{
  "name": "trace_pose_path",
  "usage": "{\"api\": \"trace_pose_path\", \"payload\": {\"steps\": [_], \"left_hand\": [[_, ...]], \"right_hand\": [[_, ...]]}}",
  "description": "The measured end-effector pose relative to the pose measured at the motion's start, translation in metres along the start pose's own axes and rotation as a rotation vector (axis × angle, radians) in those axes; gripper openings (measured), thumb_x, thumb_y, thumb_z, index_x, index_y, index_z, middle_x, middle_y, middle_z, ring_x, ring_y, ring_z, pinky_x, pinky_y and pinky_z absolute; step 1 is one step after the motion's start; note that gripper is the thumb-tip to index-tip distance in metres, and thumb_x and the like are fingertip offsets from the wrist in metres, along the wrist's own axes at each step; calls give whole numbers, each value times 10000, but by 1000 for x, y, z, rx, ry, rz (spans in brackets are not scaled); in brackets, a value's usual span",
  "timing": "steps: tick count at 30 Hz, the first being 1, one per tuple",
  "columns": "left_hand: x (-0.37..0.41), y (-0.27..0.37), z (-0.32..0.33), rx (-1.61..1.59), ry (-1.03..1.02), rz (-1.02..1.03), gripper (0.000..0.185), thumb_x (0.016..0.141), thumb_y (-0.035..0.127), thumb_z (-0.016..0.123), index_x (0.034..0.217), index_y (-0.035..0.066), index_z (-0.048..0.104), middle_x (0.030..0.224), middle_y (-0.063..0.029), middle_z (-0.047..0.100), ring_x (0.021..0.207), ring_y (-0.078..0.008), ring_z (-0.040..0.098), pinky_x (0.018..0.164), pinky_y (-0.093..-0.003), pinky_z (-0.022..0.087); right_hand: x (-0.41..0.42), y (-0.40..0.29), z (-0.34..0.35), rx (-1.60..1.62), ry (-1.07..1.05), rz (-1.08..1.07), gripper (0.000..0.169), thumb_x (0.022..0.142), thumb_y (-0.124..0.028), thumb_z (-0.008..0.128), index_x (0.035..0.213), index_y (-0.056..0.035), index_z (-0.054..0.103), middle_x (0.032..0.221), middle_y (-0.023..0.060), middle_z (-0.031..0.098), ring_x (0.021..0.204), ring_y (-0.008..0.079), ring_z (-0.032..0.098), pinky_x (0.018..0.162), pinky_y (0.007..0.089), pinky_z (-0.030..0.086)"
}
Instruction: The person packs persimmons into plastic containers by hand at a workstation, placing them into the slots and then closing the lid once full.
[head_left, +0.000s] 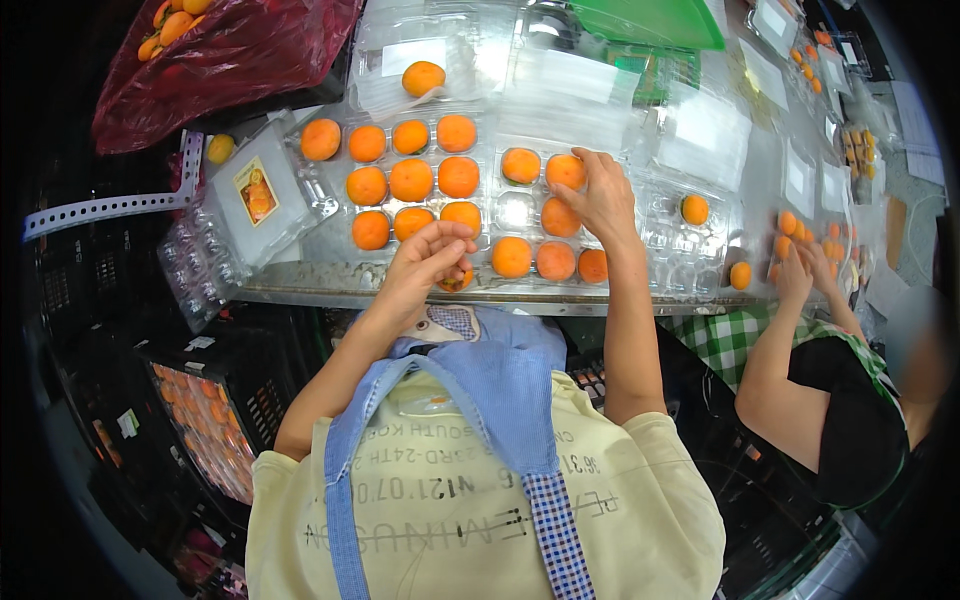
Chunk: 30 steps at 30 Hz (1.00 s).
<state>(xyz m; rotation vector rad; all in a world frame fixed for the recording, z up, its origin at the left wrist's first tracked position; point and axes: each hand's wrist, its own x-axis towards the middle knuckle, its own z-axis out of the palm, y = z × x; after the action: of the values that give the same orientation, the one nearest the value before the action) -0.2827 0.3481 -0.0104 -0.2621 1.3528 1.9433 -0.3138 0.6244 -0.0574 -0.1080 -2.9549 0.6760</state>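
Note:
My right hand (604, 199) has its thumb and fingers around an orange persimmon (565, 172) in the upper right cell of a clear plastic fruit tray (516, 212). More persimmons sit in that tray, and its middle left cell shows bare plastic. A persimmon (592, 266) lies by its lower right corner, partly behind my forearm. My left hand (427, 262) hovers, loosely curled with no fruit visible in it, over the lower right of a second clear tray (390, 206) filled with persimmons in rows. Below the left hand, a persimmon (456, 282) rests near the table's front edge.
Clear lids (570, 82) and a green tray (660, 22) lie at the back. A labelled box (259, 187) leans at left, near a red plastic bag (225, 67) of fruit. A co-worker's hands (802, 270) handle fruit at right. Black crates (217, 397) stand below left.

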Motion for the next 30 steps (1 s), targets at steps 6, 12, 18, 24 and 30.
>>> {"api": "trace_pose_path", "payload": {"steps": [6,12,18,24,30], "left_hand": [[1,1,0,15,-10,-4,211,947,166,548,1126,55,560,991,-35,616,832,-76,578,728,-221,461],[1,1,-1,31,-27,-4,205,951,169,544,1127,64,561,1000,-32,614,841,-74,578,737,-226,458],[1,1,-2,25,-31,-12,201,950,168,546,1123,68,563,1006,-27,613,845,-71,574,743,-222,460],[-1,7,8,76,-33,7,238,945,167,552,1158,62,537,1011,-28,605,837,-82,572,753,-227,459],[-8,18,27,420,-3,307,629,766,107,748,1301,65,419,1247,-70,500,1033,-139,521,857,-278,447]], "right_hand": [[6,-3,0,6,-50,65,499,672,-268,790,1070,-26,610,997,137,598,908,303,598,758,385,502],[3,-1,3,107,15,111,487,661,-283,797,1014,-9,602,941,136,586,847,280,601,730,370,506],[0,10,-2,729,33,410,543,696,-304,807,1066,21,578,1007,123,621,875,207,625,799,321,509],[-20,-12,-29,1592,-42,370,521,913,-350,547,1246,47,493,1186,161,584,1081,261,598,906,375,511],[-50,-55,-25,1824,-315,397,542,935,-374,493,1258,60,472,1195,155,569,1091,240,577,923,381,478]]}}
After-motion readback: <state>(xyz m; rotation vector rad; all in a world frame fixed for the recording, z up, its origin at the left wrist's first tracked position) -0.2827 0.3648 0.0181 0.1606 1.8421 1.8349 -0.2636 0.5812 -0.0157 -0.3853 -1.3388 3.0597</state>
